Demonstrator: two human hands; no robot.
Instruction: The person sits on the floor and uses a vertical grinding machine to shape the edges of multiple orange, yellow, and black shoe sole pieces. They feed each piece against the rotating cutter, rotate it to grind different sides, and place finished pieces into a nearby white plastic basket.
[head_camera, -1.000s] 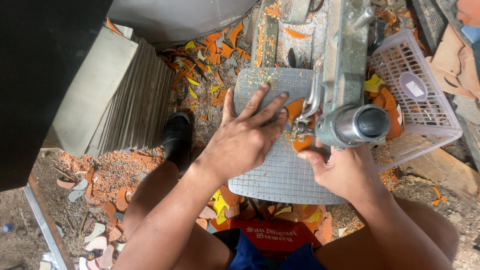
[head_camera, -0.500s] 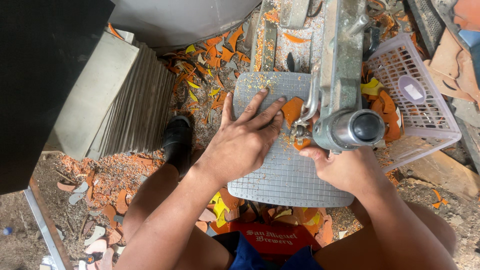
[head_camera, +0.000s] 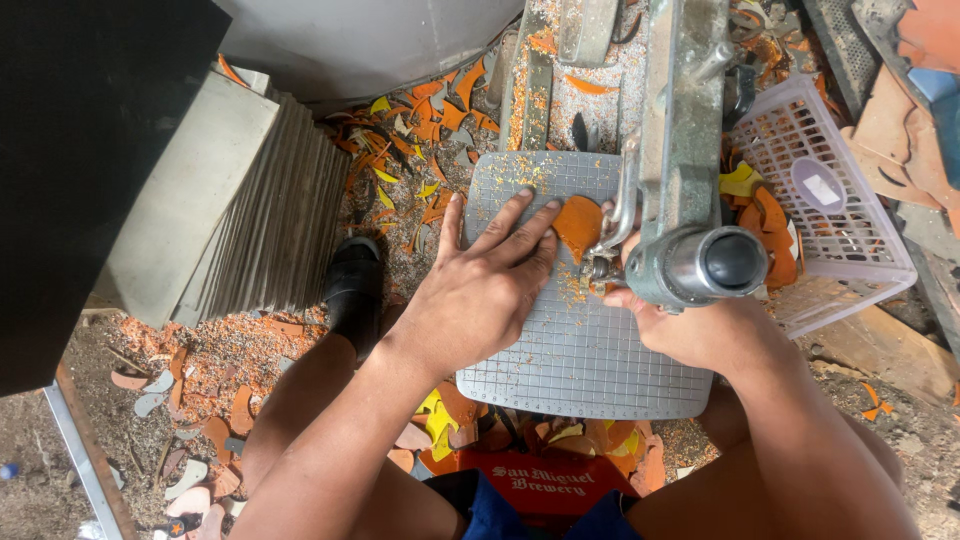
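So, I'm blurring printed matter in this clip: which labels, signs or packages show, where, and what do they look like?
Label: inside the pale pink mesh basket at right, on a lilac oval patch; small white rectangle.
Printed panel: bottom centre, below the grey gridded work plate; red-orange with dark lettering.
No screens or signs visible.

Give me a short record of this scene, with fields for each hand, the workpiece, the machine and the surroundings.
left hand: flat on the gridded table, fingers on the orange piece
right hand: under the saw head, at the piece's edge
machine: metal arm over table
basket: right, holds cut shapes
tile stack: left
floor: orange and yellow offcuts
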